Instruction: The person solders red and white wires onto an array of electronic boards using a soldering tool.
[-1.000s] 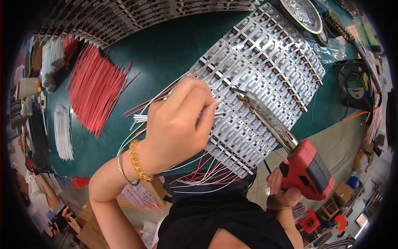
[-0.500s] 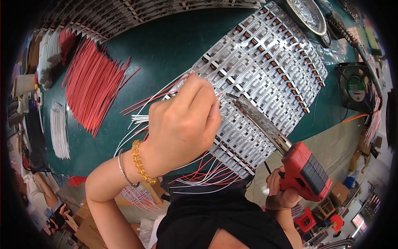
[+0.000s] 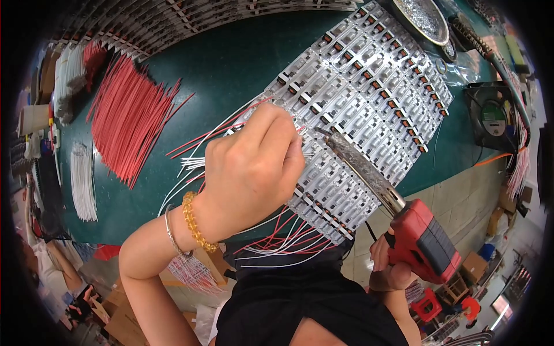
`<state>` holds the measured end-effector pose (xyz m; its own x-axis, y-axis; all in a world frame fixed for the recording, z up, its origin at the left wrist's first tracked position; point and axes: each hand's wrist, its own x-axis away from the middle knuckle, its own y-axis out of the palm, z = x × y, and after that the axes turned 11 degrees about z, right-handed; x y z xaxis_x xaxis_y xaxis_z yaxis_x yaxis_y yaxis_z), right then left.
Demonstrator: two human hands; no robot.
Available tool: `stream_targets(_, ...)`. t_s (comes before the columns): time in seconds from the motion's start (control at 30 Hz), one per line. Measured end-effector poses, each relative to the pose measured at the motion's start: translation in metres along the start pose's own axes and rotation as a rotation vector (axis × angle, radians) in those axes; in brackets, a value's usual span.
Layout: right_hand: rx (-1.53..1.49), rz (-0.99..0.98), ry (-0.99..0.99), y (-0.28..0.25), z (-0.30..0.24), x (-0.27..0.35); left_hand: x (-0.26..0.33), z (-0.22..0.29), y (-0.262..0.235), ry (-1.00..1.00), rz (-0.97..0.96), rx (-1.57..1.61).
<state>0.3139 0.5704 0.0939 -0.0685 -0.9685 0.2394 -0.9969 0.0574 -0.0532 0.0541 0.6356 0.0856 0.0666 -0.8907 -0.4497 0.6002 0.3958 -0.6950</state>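
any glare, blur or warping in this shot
Head view: bright glints on the board panel; head view: left hand fairly sharp, no obvious motion blur; head view: corners black, and the row of boards along the top appears bowed, likely by the fisheye.

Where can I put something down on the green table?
Biggest bare patch: the green table between the red pile and the metal boards. A smaller one: between the lower white bundle and the left arm. Crowded: beside the left hand, where loose wires poke out.
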Motion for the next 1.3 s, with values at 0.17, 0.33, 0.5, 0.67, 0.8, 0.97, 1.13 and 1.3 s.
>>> stream_targets(0.17,-0.032,-0.059,0.056,-0.004,-0.004,-0.003,0.002,-0.008,0.008,0.109,0.082,0.001)
stream_targets(0.33,-0.061,-0.150,-0.046,-0.013,0.005,0.000,0.001,-0.010,0.006,0.120,0.080,0.025)
stream_targets(0.5,-0.099,-0.052,0.004,-0.013,0.005,0.005,0.000,0.003,-0.001,-0.047,0.047,0.097)
stream_targets(0.67,-0.135,-0.024,0.078,-0.013,0.004,0.007,0.003,0.008,0.003,-0.042,-0.015,0.068)
stream_targets(0.8,-0.196,-0.029,0.144,-0.018,0.009,0.008,0.004,0.007,0.004,-0.043,-0.011,0.059)
stream_targets(0.97,-0.062,-0.044,0.104,-0.024,0.014,0.012,0.003,0.007,0.004,-0.031,-0.005,0.054)
stream_targets(1.13,-0.078,0.018,0.030,-0.009,0.001,0.008,0.003,0.006,0.005,-0.028,0.003,0.042)
stream_targets(1.3,-0.038,-0.007,0.040,-0.009,-0.001,0.006,0.003,0.007,0.005,-0.021,-0.001,0.039)
